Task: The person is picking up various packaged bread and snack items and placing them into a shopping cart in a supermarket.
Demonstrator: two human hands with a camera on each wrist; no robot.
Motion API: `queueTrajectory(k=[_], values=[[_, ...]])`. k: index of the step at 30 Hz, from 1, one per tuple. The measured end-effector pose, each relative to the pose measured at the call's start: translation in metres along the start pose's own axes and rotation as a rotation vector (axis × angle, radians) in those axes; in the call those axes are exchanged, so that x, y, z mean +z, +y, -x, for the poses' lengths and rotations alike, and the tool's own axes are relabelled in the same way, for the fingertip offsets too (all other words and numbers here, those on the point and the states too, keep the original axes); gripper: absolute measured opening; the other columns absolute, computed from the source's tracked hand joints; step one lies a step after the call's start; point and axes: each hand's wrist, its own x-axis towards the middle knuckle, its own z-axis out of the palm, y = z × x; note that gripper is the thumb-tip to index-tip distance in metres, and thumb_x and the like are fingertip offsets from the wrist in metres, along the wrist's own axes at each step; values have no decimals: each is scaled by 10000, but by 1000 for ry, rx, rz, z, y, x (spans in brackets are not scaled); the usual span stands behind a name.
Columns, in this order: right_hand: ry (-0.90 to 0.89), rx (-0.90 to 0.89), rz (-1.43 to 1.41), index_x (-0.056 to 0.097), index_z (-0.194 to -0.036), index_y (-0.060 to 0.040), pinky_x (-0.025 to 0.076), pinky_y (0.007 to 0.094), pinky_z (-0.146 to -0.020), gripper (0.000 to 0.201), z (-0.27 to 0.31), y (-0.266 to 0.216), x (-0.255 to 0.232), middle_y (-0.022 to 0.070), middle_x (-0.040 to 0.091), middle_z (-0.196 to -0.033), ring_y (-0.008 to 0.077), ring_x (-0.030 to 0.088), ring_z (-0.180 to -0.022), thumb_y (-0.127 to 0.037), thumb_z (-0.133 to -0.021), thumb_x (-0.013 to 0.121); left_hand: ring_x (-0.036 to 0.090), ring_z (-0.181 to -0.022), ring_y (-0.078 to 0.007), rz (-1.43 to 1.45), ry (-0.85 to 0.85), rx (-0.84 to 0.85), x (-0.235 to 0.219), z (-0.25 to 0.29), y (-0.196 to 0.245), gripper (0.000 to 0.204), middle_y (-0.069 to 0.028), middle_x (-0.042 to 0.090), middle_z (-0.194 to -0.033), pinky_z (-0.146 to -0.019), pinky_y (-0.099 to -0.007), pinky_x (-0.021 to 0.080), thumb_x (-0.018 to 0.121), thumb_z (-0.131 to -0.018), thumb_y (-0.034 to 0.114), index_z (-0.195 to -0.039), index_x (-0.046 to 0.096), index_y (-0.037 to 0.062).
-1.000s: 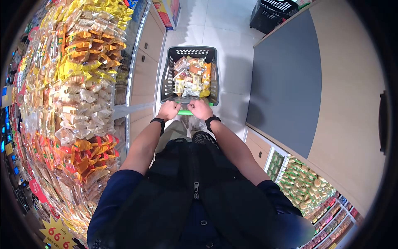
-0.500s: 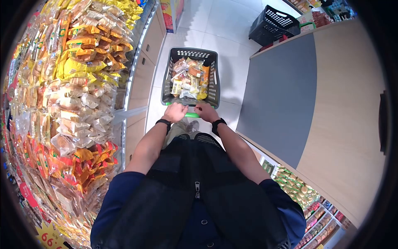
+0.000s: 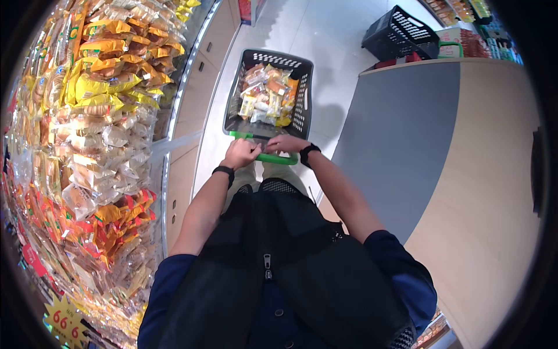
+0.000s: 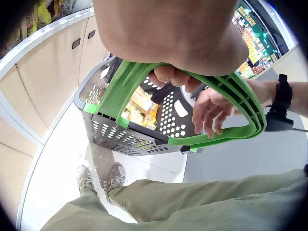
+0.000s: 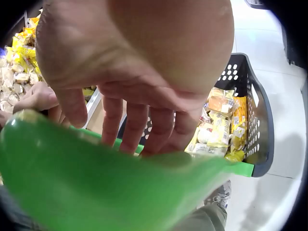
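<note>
A dark basket (image 3: 305,96) holds several wrapped snack packets (image 3: 268,93). The left hand (image 3: 242,153) grips its green handle (image 3: 279,159), fingers curled round the bar in the left wrist view. Beside it is the right hand (image 3: 289,143), at the handle's right part. In the left wrist view the right hand (image 4: 212,109) has loosely bent fingers hanging within the handle loop, not wrapped round it. The right wrist view shows the right palm (image 5: 139,57) over the green handle (image 5: 96,178), with relaxed fingers pointing down; fingertip contact is partly hidden.
Shelves of bagged snacks (image 3: 87,145) line the left side above pale cabinets (image 3: 195,104). A grey and wood-coloured counter (image 3: 401,128) stands on the right. Another black basket (image 3: 401,38) is at the upper right, on the pale floor (image 3: 325,41).
The right hand's grip on the handle has loosened. The handle now slants down to the right, and the basket sits tilted in view. The left hand still grips; the surroundings have shifted.
</note>
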Motion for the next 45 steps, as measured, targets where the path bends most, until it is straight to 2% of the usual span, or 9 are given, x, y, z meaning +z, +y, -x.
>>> queueTrajectory(k=[1,18,21,23,27,30,37,39,45], values=[[0,-126,141,698,-1120,-41,522,324,-802,341,-8,2,-11,77,708,-1010,171,661,-888,-321,-946,608,616,-601,-400,-1,-4,-17,0,-2,1,404,-191,613,-618,-585,-483,494,565,-922,339,-644,654,59],[-23,9,-417,709,-1070,-94,473,278,-622,290,-63,15,-18,-14,689,-883,79,606,-702,-333,-938,610,637,-614,-350,-25,-63,-66,-2,-3,6,319,-120,653,-649,-602,-466,505,580,-881,266,-635,657,78],[100,76,-407,732,-968,-70,472,281,-600,269,-80,47,-37,3,678,-753,104,598,-621,-307,-910,619,637,-612,-342,0,7,-4,-3,-4,6,313,-117,655,-654,-575,-452,499,582,-879,258,-637,657,74],[495,190,-370,735,-860,-42,478,289,-592,266,-88,67,-48,34,653,-649,134,601,-577,-288,-868,632,629,-599,-337,-48,-41,-10,16,-2,-16,293,-115,646,-652,-545,-444,486,596,-868,240,-640,652,65],[669,293,-416,729,-832,-26,506,314,-639,283,-110,97,-83,76,683,-675,175,657,-640,-291,-845,632,610,-529,-354,27,10,31,11,-10,-23,313,-150,599,-552,-546,-460,497,592,-874,290,-640,704,114],[874,342,-293,723,-897,-27,538,377,-746,260,-151,152,-98,121,735,-819,284,710,-808,-262,-841,626,621,-552,-306,65,11,94,-5,-22,-17,289,-114,635,-614,-538,-426,500,614,-855,245,-619,646,82],[1056,352,223,637,-1138,-52,514,387,-896,389,-244,198,-162,148,690,-1063,293,657,-1041,-177,-776,703,549,-482,-219,59,103,159,2,-36,-45,215,-35,548,-550,-478,-341,439,699,-748,116,-566,586,106],[1029,392,411,528,-1303,-124,421,473,-1023,573,-274,196,-184,118,551,-1328,302,495,-1265,-112,-754,690,526,-470,-208,60,69,158,5,-41,-53,217,-25,517,-541,-464,-332,416,703,-734,114,-560,573,113],[918,589,653,412,-1386,-163,315,612,-1065,729,-323,235,-195,67,428,-1417,276,402,-1341,-81,-735,729,481,-465,-184,113,85,136,8,-50,-63,222,-15,455,-533,-458,-315,369,705,-694,101,-556,532,105]])
